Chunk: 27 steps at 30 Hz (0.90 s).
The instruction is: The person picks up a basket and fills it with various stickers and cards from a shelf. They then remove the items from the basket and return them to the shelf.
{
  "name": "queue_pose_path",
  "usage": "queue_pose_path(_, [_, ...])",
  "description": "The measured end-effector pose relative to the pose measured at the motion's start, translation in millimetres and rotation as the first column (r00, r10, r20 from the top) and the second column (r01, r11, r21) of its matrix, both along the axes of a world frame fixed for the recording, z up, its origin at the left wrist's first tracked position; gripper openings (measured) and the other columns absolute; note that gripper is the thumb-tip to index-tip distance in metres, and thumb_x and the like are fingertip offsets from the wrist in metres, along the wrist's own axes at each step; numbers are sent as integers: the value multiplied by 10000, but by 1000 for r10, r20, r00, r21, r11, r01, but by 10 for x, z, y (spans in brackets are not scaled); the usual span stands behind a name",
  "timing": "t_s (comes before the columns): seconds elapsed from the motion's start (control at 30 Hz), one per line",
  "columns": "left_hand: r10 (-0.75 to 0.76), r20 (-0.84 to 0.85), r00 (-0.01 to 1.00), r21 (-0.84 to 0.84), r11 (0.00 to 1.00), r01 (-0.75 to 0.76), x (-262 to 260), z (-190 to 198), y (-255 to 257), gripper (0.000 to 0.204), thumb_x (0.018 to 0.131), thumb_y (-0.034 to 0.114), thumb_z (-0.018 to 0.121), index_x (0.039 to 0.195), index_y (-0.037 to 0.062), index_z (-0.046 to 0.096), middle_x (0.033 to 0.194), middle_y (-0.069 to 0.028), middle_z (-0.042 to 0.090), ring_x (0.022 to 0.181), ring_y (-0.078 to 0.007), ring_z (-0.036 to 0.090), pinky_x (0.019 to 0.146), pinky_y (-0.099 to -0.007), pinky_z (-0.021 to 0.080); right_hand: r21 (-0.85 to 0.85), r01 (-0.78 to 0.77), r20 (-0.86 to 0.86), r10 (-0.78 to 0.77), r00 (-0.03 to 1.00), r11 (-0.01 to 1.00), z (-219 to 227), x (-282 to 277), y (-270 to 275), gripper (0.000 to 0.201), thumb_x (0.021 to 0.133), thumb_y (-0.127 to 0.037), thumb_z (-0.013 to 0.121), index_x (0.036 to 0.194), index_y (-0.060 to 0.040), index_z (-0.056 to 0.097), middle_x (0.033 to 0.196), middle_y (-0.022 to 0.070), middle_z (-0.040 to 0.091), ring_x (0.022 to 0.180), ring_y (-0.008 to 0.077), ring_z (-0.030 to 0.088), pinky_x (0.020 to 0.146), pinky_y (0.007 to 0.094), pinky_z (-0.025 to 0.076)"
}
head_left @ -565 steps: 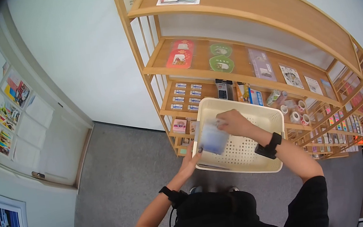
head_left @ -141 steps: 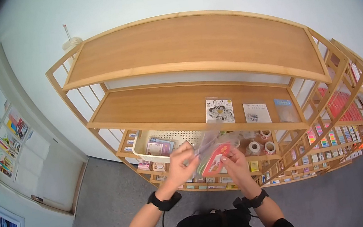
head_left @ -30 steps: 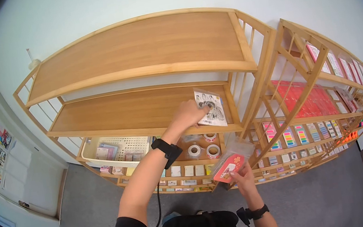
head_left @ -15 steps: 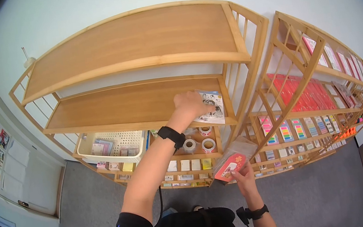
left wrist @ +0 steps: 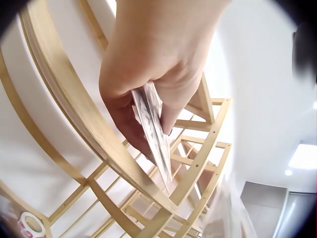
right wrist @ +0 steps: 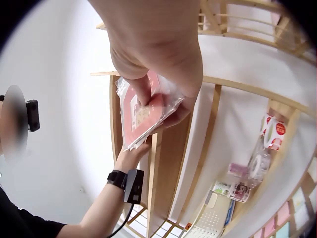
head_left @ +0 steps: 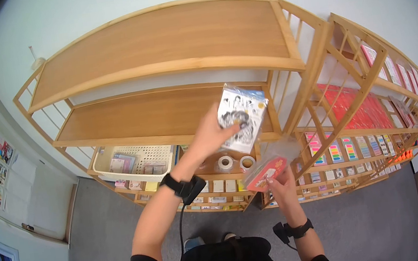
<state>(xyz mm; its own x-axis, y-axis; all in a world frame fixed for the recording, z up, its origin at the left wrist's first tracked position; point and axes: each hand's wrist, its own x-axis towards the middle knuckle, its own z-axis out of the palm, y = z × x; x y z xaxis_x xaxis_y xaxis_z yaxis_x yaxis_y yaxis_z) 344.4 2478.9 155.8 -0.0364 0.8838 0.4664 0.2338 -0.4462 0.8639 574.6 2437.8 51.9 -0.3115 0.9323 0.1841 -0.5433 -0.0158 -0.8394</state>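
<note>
Bright, even light filled the head view, shelves (head_left: 154,44) bowed hard by the lens, black corners crowded in, a ceiling lamp (left wrist: 304,157) blazed in the left wrist view, the packet (left wrist: 152,129) glinted, clear plastic (left wrist: 228,213) smeared soft, whites burned out in the right wrist view

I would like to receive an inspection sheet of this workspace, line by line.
Surface: brown wooden shelves.
Job's things: black-and-white packet; red packet in clear wrapping.
Clutter: cream basket with small packets inside; tape rolls.
Hands: left hand grips the black-and-white packet; right hand pinches the red packet.
Cables: black cables at both wrists.
Surroundings: white wall, grey floor, door at the picture's left.
</note>
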Motion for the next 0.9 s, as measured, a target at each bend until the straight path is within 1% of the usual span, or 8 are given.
queue_pose_path(0.2, [194,-178,965,20,981,-194,-197,-345,-1042,436,792,102,596,1142,-27,372,953,-243,575,865,-374,597,634,-383,471,3,-200,86,199,976,980,-84,-700,-33,498,781,33,623,1204,-34,371,1106,78,526,1034,166,526,877,306,438])
queue_pose_path(0.23, [227,-174,958,-75,967,-242,-277,-402,-1205,374,832,113,542,1135,-22,368,906,-213,570,827,-287,598,698,-338,449,8,-241,92,240,966,970,-200,-845,-58,489,790,31,617,1204,-37,366,1099,79,526,1032,163,526,872,304,441])
queue_pose_path(0.3, [232,-226,946,-156,950,-271,-493,-529,-1471,317,855,112,479,1101,-26,333,948,-294,539,881,-474,527,706,-457,430,0,-310,106,308,946,951,-380,-1114,-137,496,800,27,612,1216,-42,352,1108,72,522,1035,157,522,873,302,439])
queue_pose_path(0.5, [340,-284,896,-255,875,-413,-1076,-1045,-2152,312,861,156,446,1078,-32,323,905,-308,524,875,-495,495,698,-500,393,-145,-547,29,556,830,824,-580,-1968,-577,556,804,65,584,1276,-61,318,1160,77,508,1058,166,518,889,315,446])
queue_pose_path(0.7, [396,-387,833,-217,839,-499,-1843,-1012,-2714,483,772,93,620,1161,-24,358,1049,-213,467,989,-363,507,768,-422,444,-291,-642,105,690,716,710,-695,-2823,-877,477,831,47,553,1257,-56,365,1155,64,509,1052,162,518,890,314,449])
queue_pose_path(0.8, [362,167,917,-310,902,-300,-2334,-1436,-2962,683,728,-5,661,1305,2,296,1206,-120,397,1086,-187,488,869,-293,473,-301,-626,25,662,749,719,-667,-3284,-1048,447,848,24,540,1252,-56,367,1139,55,511,1059,159,511,890,321,451])
queue_pose_path(0.83, [361,162,918,-311,902,-300,-2457,-1590,-3036,683,728,-5,661,1305,2,296,1206,-120,397,1086,-187,488,869,-293,473,-315,-615,-16,644,765,723,-670,-3425,-1112,445,851,18,538,1254,-57,366,1136,54,511,1062,160,509,892,325,450])
queue_pose_path(0.9, [315,494,811,-393,912,-115,-2679,-1744,-3155,686,746,-10,659,1331,63,309,1300,-100,370,1184,-216,423,974,-390,414,-297,-605,-15,630,776,738,-666,-3692,-1252,432,852,8,542,1244,-51,369,1131,55,510,1054,154,506,898,314,437])
